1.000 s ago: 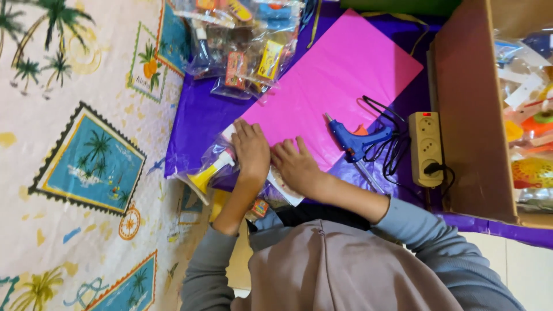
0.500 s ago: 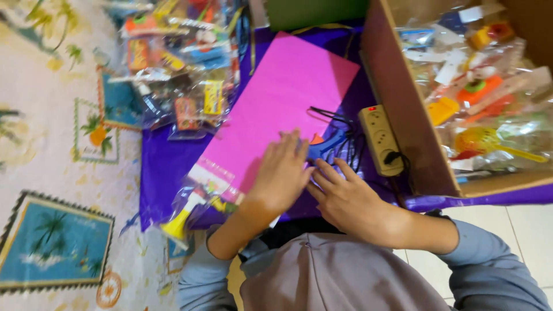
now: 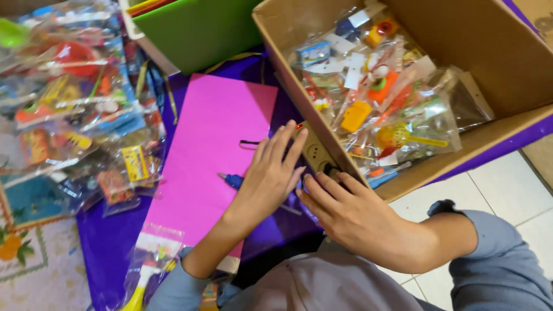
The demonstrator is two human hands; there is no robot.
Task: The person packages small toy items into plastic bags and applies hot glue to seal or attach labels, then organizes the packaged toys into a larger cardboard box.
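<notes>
Head view: my left hand (image 3: 269,175) lay flat, fingers spread, over the blue glue gun (image 3: 233,181) at the right edge of the pink sheet (image 3: 213,150), pinning it, not clamped. My right hand (image 3: 351,216) sat open just right of it, fingertips touching, gripping nothing, near the power strip (image 3: 318,155) against the cardboard box (image 3: 461,144).

Counts: 2 hands, left hand (image 3: 268,178) and right hand (image 3: 351,216), both mid-frame. 1 pink sheet (image 3: 210,144), centre. 1 blue glue gun (image 3: 233,181), mostly hidden under the left hand. 1 power strip (image 3: 317,154), just beside the box wall. 1 cardboard box (image 3: 512,63), upper right, w/ bagged toys (image 3: 380,98) inside, too many and too overlapped to count. 1 green board (image 3: 196,31), top centre. 1 purple cloth (image 3: 109,247). Pile of toy packets (image 3: 75,109), left side, no. can't be told. 1 single packet (image 3: 151,262), bottom left.
</notes>
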